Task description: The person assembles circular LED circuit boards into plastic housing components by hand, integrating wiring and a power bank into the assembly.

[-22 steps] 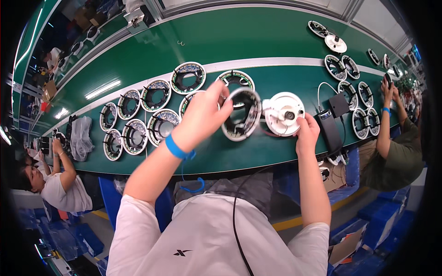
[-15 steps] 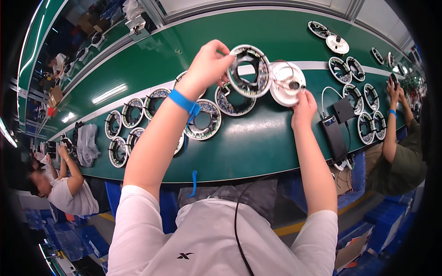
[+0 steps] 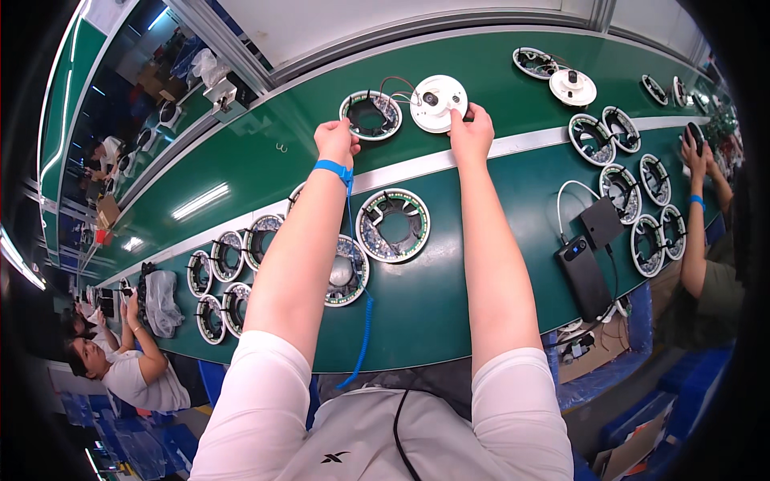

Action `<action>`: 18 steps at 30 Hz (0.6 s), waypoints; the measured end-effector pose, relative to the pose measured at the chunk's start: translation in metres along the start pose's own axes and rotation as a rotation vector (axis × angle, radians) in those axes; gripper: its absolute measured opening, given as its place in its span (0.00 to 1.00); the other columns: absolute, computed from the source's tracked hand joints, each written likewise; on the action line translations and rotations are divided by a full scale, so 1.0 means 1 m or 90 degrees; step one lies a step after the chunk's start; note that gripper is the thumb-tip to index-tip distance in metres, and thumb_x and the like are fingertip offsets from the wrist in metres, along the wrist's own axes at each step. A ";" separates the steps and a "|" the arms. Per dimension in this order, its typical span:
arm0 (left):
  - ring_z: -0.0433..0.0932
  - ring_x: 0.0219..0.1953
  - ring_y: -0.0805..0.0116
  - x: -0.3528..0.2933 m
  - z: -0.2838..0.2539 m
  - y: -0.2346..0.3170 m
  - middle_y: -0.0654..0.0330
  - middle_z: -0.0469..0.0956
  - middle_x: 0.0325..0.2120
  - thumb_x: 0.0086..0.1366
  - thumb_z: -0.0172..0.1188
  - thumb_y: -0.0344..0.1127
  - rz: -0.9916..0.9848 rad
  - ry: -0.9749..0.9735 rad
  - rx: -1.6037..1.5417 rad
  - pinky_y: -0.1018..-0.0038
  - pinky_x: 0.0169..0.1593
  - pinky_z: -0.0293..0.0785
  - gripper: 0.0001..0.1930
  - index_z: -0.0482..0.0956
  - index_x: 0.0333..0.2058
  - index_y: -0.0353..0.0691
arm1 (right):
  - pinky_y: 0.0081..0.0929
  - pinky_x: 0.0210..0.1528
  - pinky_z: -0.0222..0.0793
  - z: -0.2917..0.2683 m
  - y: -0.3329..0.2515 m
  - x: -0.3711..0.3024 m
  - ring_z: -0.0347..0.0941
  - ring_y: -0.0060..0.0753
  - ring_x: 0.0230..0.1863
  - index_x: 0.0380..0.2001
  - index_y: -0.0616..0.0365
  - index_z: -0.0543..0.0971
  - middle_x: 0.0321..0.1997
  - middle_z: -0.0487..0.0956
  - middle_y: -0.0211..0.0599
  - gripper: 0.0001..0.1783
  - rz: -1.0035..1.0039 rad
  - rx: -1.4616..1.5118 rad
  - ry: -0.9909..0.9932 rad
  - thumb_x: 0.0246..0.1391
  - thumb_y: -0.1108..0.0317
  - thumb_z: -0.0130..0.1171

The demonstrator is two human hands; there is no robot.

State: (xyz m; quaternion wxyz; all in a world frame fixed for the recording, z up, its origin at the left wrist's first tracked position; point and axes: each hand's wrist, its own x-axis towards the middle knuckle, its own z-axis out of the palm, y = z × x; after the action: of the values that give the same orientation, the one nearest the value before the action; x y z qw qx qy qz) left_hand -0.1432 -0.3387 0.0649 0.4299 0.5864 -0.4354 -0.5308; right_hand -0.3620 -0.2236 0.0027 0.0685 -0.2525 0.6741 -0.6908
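Note:
My left hand [image 3: 338, 144] pinches the near left rim of a white ring-shaped housing [image 3: 393, 119], which has a circuit board and black clips inside. My right hand [image 3: 472, 135] grips the near right edge of a round white plate [image 3: 427, 122] with small dark parts on its face. Thin wires [image 3: 395, 79] join the plate to the ring. Both pieces are at the far green strip, past the pale rail; whether they rest on it I cannot tell. On my left wrist sits a blue strap [image 3: 330, 167] with a coiled blue cord [image 3: 367, 321].
Similar ring housings [image 3: 393, 226] lie on the green table [image 3: 425, 313], several to the left and right. A black power bank [image 3: 583, 276] and dark box [image 3: 601, 222] sit right. Another ring-and-plate pair [image 3: 573, 88] lies far right. Co-workers sit at both sides.
Both hands have moved forward and left, carrying the ring and the white plate from above the near table to the far strip. The ring has tipped flatter, and the plate's face is turned more upward.

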 end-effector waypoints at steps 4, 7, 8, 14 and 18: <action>0.79 0.31 0.66 0.009 -0.011 -0.007 0.57 0.78 0.35 0.73 0.61 0.35 -0.033 -0.019 -0.029 0.67 0.35 0.85 0.13 0.75 0.50 0.35 | 0.44 0.61 0.72 0.007 -0.010 0.000 0.76 0.57 0.58 0.54 0.70 0.78 0.53 0.78 0.53 0.27 0.017 -0.039 -0.043 0.58 0.61 0.69; 0.81 0.44 0.62 0.023 -0.052 -0.008 0.51 0.81 0.44 0.68 0.65 0.36 0.113 0.070 0.098 0.67 0.47 0.81 0.20 0.74 0.54 0.33 | 0.46 0.64 0.70 0.030 -0.041 -0.017 0.72 0.59 0.62 0.62 0.72 0.70 0.58 0.72 0.62 0.35 -0.145 -0.120 0.045 0.59 0.61 0.68; 0.79 0.51 0.60 -0.043 -0.013 -0.003 0.49 0.80 0.49 0.66 0.65 0.34 0.112 0.044 0.123 0.65 0.54 0.76 0.22 0.74 0.56 0.31 | 0.45 0.63 0.70 -0.003 -0.012 -0.012 0.73 0.56 0.59 0.59 0.69 0.73 0.55 0.73 0.56 0.30 -0.127 -0.132 0.069 0.59 0.62 0.67; 0.77 0.50 0.73 -0.234 -0.083 -0.013 0.59 0.80 0.47 0.69 0.61 0.25 0.267 -0.379 -0.019 0.74 0.54 0.76 0.15 0.77 0.54 0.33 | 0.32 0.39 0.75 -0.019 -0.027 -0.063 0.78 0.34 0.30 0.43 0.61 0.86 0.36 0.85 0.39 0.15 -0.140 -0.068 -0.283 0.56 0.63 0.68; 0.80 0.57 0.54 -0.326 -0.173 -0.049 0.51 0.82 0.52 0.70 0.61 0.24 0.417 -0.673 0.020 0.60 0.61 0.75 0.08 0.80 0.47 0.34 | 0.35 0.45 0.80 -0.020 -0.046 -0.111 0.86 0.40 0.39 0.37 0.53 0.90 0.36 0.88 0.41 0.12 -0.086 -0.114 -0.494 0.57 0.58 0.68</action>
State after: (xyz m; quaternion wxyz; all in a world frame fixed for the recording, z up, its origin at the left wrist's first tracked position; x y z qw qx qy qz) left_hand 0.0132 -0.0039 0.1099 0.2876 0.0868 -0.7544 -0.5836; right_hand -0.2635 -0.1535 0.0190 0.2503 -0.5433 0.6375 -0.4855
